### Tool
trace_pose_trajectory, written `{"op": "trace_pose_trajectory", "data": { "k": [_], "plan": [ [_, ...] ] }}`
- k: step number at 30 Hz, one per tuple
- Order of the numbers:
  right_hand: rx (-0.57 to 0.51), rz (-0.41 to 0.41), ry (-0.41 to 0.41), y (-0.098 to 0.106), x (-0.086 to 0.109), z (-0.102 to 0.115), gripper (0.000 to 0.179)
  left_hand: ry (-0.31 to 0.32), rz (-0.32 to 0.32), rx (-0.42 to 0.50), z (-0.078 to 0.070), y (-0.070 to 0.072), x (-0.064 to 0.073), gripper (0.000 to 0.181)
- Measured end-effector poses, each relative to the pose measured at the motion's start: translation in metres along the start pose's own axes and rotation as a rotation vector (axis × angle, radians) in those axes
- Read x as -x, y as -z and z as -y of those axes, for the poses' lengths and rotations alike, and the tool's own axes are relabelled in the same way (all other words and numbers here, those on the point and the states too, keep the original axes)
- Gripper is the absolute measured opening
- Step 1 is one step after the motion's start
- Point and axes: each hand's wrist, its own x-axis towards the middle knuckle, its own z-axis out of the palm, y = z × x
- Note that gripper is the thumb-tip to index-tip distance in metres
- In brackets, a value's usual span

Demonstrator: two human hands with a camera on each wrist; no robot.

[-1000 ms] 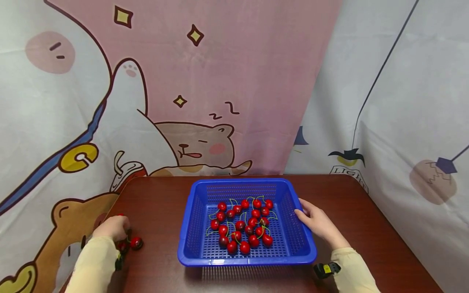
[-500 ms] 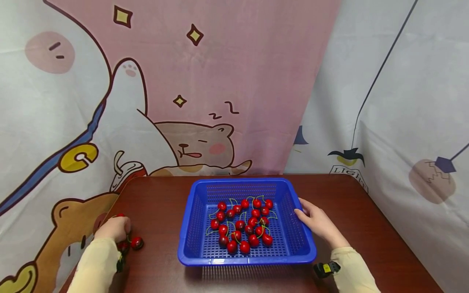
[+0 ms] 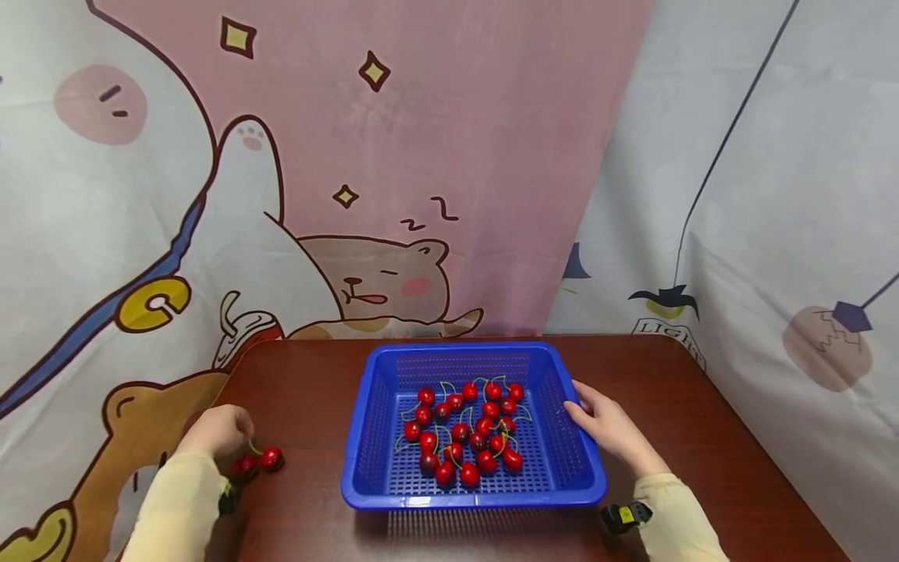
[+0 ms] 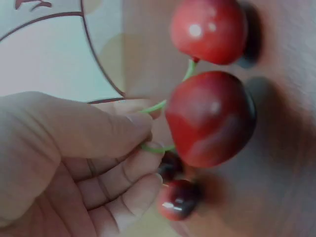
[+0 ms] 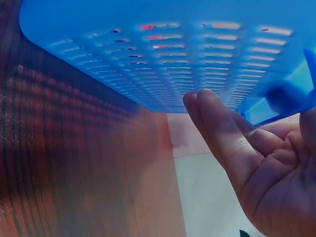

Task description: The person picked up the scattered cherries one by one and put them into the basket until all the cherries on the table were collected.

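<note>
My left hand (image 3: pixel 218 431) is at the table's left side, thumb and forefinger pinching thin green stems. A glossy dark-red cherry (image 4: pixel 212 118) hangs from them in the left wrist view, and a brighter red cherry (image 4: pixel 210 30) sits on a stem above it. In the head view a cherry (image 3: pixel 271 459) shows just right of the hand. My right hand (image 3: pixel 605 421) grips the right rim of a blue plastic basket (image 3: pixel 474 500), thumb over the rim and fingers underneath along the slotted wall. Inside the basket lie several red cherries (image 3: pixel 453 453) with green stems.
More cherries (image 4: pixel 178 199) lie below the left hand in its wrist view. The brown table (image 3: pixel 302 390) meets a cartoon-printed curtain (image 3: pixel 492 156) at its back and sides. A black wrist strap (image 3: pixel 627 517) is on the right wrist.
My left hand has shifted slightly, and the cherries beside it have moved a little right and up. A red cherry seen beyond that hand earlier is out of sight. Right hand and basket stay put.
</note>
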Motion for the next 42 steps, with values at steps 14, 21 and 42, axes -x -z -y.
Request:
{"op": "trace_pose_trajectory", "data": {
  "k": [14,21,42],
  "plan": [
    [0.002,-0.001,0.019,0.001,0.000,0.000,0.060,-0.285,-0.284,0.018,-0.074,0.039,-0.001,0.003],
    [-0.014,0.006,0.034,0.001,0.000,-0.002,0.060,-0.408,-0.380,0.007,-0.130,0.053,-0.001,0.005],
    [-0.004,-0.004,0.020,0.000,0.000,-0.001,0.061,-0.588,-0.328,0.168,-0.240,0.011,-0.028,0.003]
  ]
}}
